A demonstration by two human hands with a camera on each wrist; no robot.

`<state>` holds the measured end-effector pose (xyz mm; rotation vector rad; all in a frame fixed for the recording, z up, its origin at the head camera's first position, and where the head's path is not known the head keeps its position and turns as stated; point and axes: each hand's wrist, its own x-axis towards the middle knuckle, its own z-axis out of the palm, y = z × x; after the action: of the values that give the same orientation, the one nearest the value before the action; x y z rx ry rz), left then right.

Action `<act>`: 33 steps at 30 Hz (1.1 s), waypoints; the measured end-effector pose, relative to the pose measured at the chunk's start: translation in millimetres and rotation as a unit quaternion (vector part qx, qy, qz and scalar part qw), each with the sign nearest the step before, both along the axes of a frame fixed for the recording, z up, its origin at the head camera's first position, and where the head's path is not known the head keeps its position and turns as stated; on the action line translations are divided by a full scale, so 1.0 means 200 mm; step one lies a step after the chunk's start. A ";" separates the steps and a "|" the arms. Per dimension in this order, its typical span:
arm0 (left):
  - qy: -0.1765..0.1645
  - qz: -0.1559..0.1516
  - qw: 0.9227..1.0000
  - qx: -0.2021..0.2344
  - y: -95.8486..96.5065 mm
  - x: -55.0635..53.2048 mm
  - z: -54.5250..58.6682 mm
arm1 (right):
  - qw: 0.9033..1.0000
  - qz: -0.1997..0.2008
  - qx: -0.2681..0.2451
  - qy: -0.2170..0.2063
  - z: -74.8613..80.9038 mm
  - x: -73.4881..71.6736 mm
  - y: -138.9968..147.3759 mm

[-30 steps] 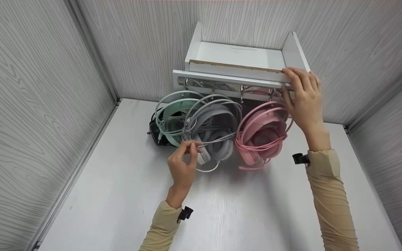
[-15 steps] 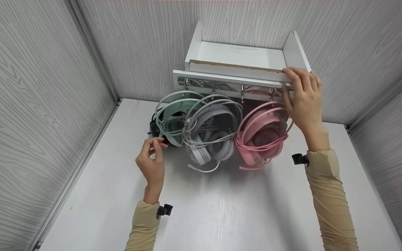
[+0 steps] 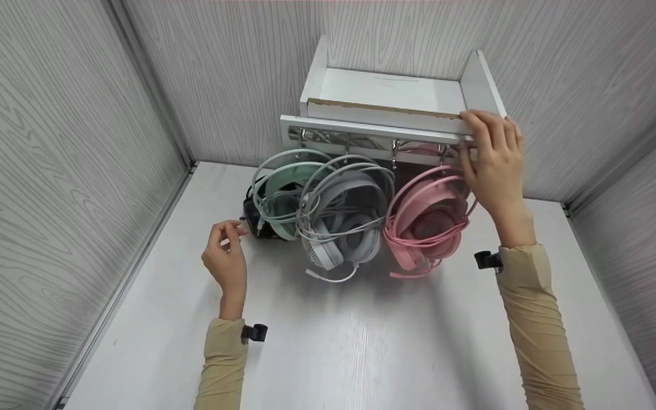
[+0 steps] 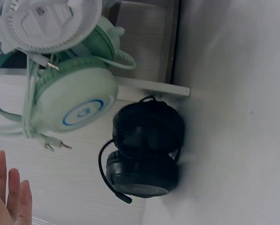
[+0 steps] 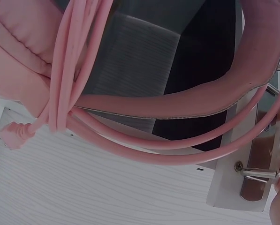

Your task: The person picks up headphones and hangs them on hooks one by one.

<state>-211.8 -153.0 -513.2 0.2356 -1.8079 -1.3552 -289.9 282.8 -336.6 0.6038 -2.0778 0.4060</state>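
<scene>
My left hand [image 3: 225, 253] is held in the air left of the headsets, its fingers loosely bent with nothing seen between them. My right hand [image 3: 499, 162] grips the right end of the white hook rack [image 3: 373, 128], fingers over the top, thumb at the front. A green headset [image 3: 282, 176], a grey-white headset [image 3: 351, 182] and a pink headset [image 3: 427, 228] hang at its hooks, cables wound round them. Behind the green one is a black headset [image 4: 144, 140] with a thin microphone arm, mostly hidden in the head view.
Above the hook rack is a white shelf [image 3: 390, 88] with upright side panels. Wood-grain panels [image 3: 60, 171] close in the left, back and right. Below the headsets lies a white tabletop [image 3: 362, 347].
My left hand has let go of the grey-white headset's cable and moved left, past the green headset. The headsets hang nearly as before. My right hand stays on the rack.
</scene>
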 end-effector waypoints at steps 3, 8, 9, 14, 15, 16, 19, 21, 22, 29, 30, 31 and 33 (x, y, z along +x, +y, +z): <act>-0.025 -0.004 1.000 0.002 -0.03 -0.04 -0.03 | 1.000 -0.003 0.004 -0.001 0.00 0.00 0.00; -0.090 -0.012 0.996 0.003 -0.06 -0.09 -0.09 | 1.000 -0.005 0.007 -0.001 -0.01 -0.01 0.01; -0.101 -0.014 0.995 0.003 -0.07 -0.11 -0.09 | 1.000 -0.005 0.007 0.000 -0.01 -0.01 0.01; -0.166 -0.041 0.985 -0.005 -0.08 -0.17 -0.10 | 1.000 -0.002 0.005 0.004 -0.01 -0.01 0.01; -0.182 -0.050 0.982 -0.007 -0.09 -0.18 -0.10 | 1.000 -0.001 0.004 0.005 -0.01 -0.01 0.00; -0.199 -0.060 0.978 -0.009 -0.09 -0.19 -0.11 | 1.000 0.000 0.003 0.007 -0.01 -0.01 0.01; -0.246 -0.086 0.965 -0.012 -0.09 -0.23 -0.12 | 1.000 0.003 0.002 0.011 -0.01 -0.01 0.01; -0.269 -0.103 0.957 -0.013 -0.09 -0.25 -0.13 | 1.000 0.004 0.003 0.014 -0.02 -0.02 0.01; -0.280 -0.111 0.954 -0.013 -0.09 -0.26 -0.14 | 1.000 0.004 0.002 0.014 -0.02 -0.02 0.01; -0.341 -0.150 0.928 -0.020 -0.09 -0.33 -0.16 | 1.000 -0.005 0.008 0.015 -0.03 -0.02 0.01; -0.348 -0.153 0.925 -0.020 -0.09 -0.34 -0.17 | 1.000 -0.006 0.008 0.014 -0.03 -0.02 0.01; -0.352 -0.154 0.923 -0.018 -0.09 -0.35 -0.17 | 1.000 -0.007 0.008 0.014 -0.03 -0.02 0.01; -0.355 -0.159 0.921 -0.011 -0.08 -0.37 -0.17 | 1.000 -0.009 0.009 0.015 -0.03 -0.02 0.01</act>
<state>-285.8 -169.3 -547.3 0.4876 -2.5487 -1.5984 -294.9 285.2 -342.5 0.5988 -2.0589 0.3665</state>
